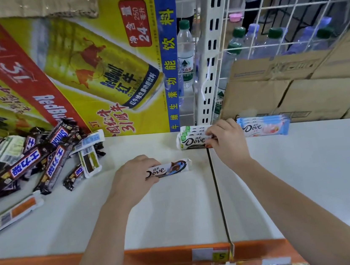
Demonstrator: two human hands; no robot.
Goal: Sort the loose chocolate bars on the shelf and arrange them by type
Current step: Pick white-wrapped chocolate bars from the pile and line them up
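Dove bar [169, 168] pinched in my left hand [134, 177], near-left of green Dove stack [192, 138] | right hand [225, 139] closed on stack's end | light, slick (likely snaps); grip mid-wrapper.

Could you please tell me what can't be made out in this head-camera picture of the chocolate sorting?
- Green Dove stack: its right end is hidden by the right hand.
- Dove bar in the left hand: its left end is covered by the fingers.
- Snickers pile: cut off by the left edge, so no count.
- Price tag: too blurred to read fully.
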